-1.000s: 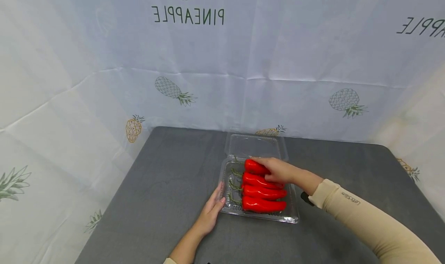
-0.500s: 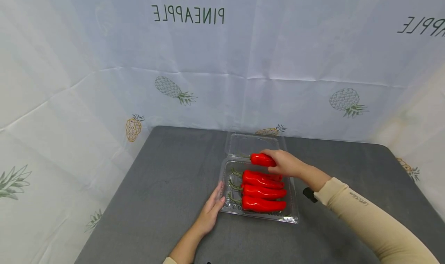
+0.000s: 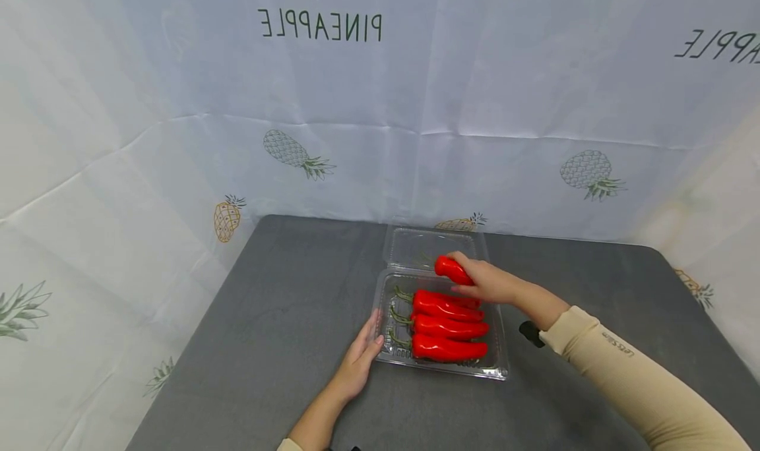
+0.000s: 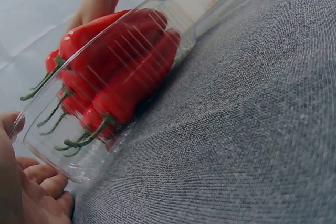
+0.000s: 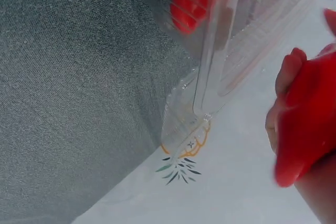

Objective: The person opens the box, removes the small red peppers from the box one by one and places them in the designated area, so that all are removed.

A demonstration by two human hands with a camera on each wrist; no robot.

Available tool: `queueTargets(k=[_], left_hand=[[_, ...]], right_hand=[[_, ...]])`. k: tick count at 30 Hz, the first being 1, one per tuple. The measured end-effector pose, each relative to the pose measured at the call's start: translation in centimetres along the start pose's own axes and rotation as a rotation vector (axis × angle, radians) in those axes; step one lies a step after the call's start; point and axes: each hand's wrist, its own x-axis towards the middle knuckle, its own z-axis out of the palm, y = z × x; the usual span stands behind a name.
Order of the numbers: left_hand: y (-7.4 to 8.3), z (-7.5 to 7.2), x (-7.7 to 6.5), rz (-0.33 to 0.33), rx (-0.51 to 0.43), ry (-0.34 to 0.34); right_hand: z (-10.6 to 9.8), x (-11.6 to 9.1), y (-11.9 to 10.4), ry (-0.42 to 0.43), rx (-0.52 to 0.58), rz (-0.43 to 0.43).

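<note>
A hinged clear plastic container [image 3: 500, 345] sits on the grey table, its lid [image 3: 433, 248] folded back. Inside, long red peppers [image 3: 451, 328] lie side by side, green stems pointing left; in the left wrist view more red peppers [image 4: 139, 85] show through the wall, some under others. My left hand [image 3: 355, 362] holds the container at its left side, with curled fingers at the wall and a digit at the rim [image 4: 13, 121]. My right hand [image 3: 488, 281] grips another red pepper [image 3: 454, 270] above the container's back edge, raised clear of the rest; its stem hardly shows.
A grey cloth-like surface covers the table [image 3: 309, 306]. Behind and beside it hangs a white curtain [image 3: 368, 174] printed with pineapples. A dark wrist device [image 3: 530, 334] sits by the right cuff.
My right hand has lifted the rearmost pepper from the container, moving up and slightly right, and has turned it so its stem end points further back. The left hand keeps its place.
</note>
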Motion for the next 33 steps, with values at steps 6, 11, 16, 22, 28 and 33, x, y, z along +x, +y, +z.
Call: queueTargets(k=[6,11,16,22,28,33], left_hand=[[0.0,0.0,0.0,-0.001,0.000,-0.001],[0.0,0.0,0.0,-0.005,0.015,0.001],[0.1,0.0,0.0,-0.006,0.015,-0.003],[0.1,0.0,0.0,-0.004,0.015,0.003],[0.1,0.0,0.0,0.006,0.013,0.006],[0.1,0.1,0.0,-0.002,0.012,0.003]], right_hand=[[0.3,-0.2,0.0,0.010,0.052,0.050],[0.2,-0.5,0.2,0.040,0.082,0.059],[-0.4,-0.9,1.1,0.079,0.166,0.067],[-0.9,-1.5,2.3,0.113,0.244,0.105],[-1.1,-1.9,3.1,0.190,0.233,0.133],[-1.3,-2.1,3.6,0.290,0.223,0.201]])
